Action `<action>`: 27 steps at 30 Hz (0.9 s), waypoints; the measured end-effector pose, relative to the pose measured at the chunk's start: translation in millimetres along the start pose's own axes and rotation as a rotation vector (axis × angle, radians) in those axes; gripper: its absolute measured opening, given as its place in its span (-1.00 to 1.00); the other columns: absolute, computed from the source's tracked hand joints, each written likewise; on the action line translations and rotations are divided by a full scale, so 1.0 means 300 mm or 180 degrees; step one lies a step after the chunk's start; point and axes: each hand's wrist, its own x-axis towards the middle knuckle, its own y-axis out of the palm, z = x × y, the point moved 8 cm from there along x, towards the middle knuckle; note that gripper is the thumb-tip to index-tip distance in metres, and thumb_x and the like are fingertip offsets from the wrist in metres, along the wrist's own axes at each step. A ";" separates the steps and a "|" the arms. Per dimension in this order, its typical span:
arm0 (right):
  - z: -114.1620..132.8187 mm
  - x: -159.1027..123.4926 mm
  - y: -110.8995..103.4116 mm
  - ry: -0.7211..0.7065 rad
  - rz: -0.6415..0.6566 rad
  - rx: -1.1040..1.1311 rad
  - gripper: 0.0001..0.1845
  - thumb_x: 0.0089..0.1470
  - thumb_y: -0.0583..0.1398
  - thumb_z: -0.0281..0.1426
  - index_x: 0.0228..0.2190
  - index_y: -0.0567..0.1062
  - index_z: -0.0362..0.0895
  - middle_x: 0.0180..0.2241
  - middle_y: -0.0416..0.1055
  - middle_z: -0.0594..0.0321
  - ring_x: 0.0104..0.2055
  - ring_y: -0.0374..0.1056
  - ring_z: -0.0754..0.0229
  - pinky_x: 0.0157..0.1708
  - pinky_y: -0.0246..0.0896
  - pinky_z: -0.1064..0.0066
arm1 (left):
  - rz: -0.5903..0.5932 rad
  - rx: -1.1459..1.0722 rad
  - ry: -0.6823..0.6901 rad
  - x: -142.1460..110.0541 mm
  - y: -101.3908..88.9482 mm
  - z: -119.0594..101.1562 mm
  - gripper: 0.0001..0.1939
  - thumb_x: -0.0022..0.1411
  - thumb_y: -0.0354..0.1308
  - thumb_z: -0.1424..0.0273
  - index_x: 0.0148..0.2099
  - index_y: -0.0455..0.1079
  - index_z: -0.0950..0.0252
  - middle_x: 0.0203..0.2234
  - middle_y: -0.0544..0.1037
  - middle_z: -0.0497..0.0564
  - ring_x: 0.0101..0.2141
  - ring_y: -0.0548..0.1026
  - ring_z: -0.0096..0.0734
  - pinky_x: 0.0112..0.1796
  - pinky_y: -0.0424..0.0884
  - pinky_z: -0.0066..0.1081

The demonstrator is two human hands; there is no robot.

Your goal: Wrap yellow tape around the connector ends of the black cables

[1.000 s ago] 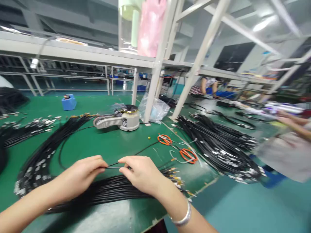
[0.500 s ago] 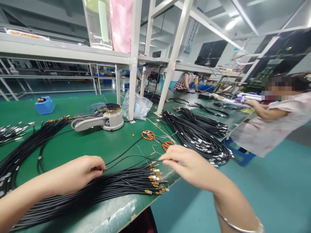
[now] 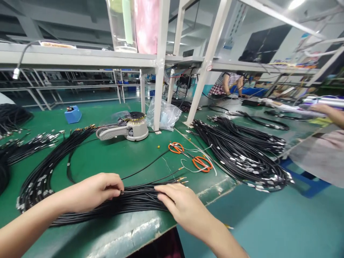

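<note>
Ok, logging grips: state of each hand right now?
Left hand: closed, apparently on a black cable.
Right hand: at the cable bundle; grip cannot be told.

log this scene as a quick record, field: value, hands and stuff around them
left hand: thumb and fingers at the near cable bundle; what they pinch is unclear
right hand: over the bundle's right part, thumb and forefinger slightly apart
surface: green tabletop
orange handles: two sets, beyond the right hand
pale device: black top, left of the clear bag
blue block: farther left
right-side cable pile: black, white tags
</note>
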 end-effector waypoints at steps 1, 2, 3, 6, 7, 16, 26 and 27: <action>-0.020 0.001 0.013 0.0168 -0.0033 0.0134 -0.71 0.19 0.08 -0.41 -0.10 0.50 -0.11 -0.21 0.56 0.22 -0.17 0.44 0.14 -0.12 0.27 0.32 | -0.0009 -0.0009 -0.0075 -0.012 -0.004 0.013 -0.81 0.23 -0.05 0.37 -0.30 0.39 0.21 -0.36 0.48 -0.10 -0.31 0.41 -0.42 -0.26 0.28 -0.49; -0.032 0.001 0.020 0.0270 -0.0046 0.0226 -0.74 0.19 0.08 -0.41 -0.14 0.52 -0.10 -0.26 0.57 0.24 -0.23 0.45 0.17 -0.18 0.29 0.38 | -0.0016 -0.0007 -0.0127 -0.021 -0.004 0.022 -0.82 0.23 -0.04 0.37 -0.30 0.39 0.21 -0.35 0.49 -0.11 -0.31 0.41 -0.41 -0.25 0.28 -0.48; -0.030 0.001 0.025 0.0285 -0.0033 0.0254 -0.76 0.18 0.09 -0.40 -0.19 0.53 -0.10 -0.30 0.57 0.26 -0.26 0.46 0.19 -0.22 0.28 0.41 | -0.0008 -0.0005 -0.0145 -0.025 0.000 0.022 -0.82 0.22 -0.03 0.37 -0.29 0.41 0.20 -0.35 0.50 -0.11 -0.30 0.42 -0.41 -0.25 0.28 -0.48; 0.046 0.014 0.046 -0.0010 0.0184 -0.0020 -0.78 0.17 0.10 -0.43 -0.31 0.57 -0.08 -0.33 0.57 0.29 -0.27 0.46 0.19 -0.25 0.23 0.43 | 0.0154 -0.0117 -0.0010 -0.004 0.048 -0.024 -0.83 0.19 0.01 0.36 -0.29 0.44 0.19 -0.35 0.53 -0.11 -0.31 0.44 -0.40 -0.28 0.28 -0.49; 0.078 0.020 0.055 -0.0110 0.0282 -0.0152 -0.77 0.17 0.09 -0.44 -0.33 0.58 -0.08 -0.34 0.57 0.28 -0.28 0.46 0.17 -0.26 0.22 0.42 | 0.0227 -0.0182 0.0061 0.011 0.070 -0.050 -0.83 0.17 0.03 0.36 -0.29 0.45 0.20 -0.36 0.54 -0.10 -0.32 0.45 -0.40 -0.30 0.28 -0.49; 0.031 -0.059 -0.069 0.0311 0.0108 -0.0455 -0.83 0.14 0.13 -0.44 -0.33 0.54 -0.06 -0.35 0.55 0.33 -0.31 0.43 0.22 -0.36 0.18 0.47 | 0.0082 -0.0512 -0.0074 0.055 0.102 -0.084 -0.82 0.13 0.03 0.33 -0.31 0.45 0.23 -0.42 0.53 -0.09 -0.38 0.44 -0.40 -0.38 0.28 -0.50; 0.034 -0.128 -0.165 -0.0022 -0.0567 -0.0371 -0.80 0.06 0.23 -0.35 -0.21 0.53 -0.05 -0.22 0.52 0.22 -0.14 0.38 0.10 -0.10 0.24 0.27 | 0.0299 -0.1148 0.0042 0.101 0.160 -0.190 -0.85 0.10 0.05 0.35 -0.36 0.40 0.29 -0.55 0.45 -0.13 -0.48 0.36 -0.46 -0.45 0.22 -0.52; -0.001 -0.161 -0.203 0.0073 -0.0794 -0.0174 -0.79 0.05 0.24 -0.35 -0.21 0.52 -0.04 -0.18 0.50 0.22 -0.11 0.37 0.10 -0.07 0.24 0.26 | 0.0312 -0.1241 -0.0017 0.101 0.161 -0.184 -0.85 0.10 0.06 0.33 -0.36 0.39 0.29 -0.56 0.44 -0.13 -0.49 0.35 -0.46 -0.45 0.22 -0.52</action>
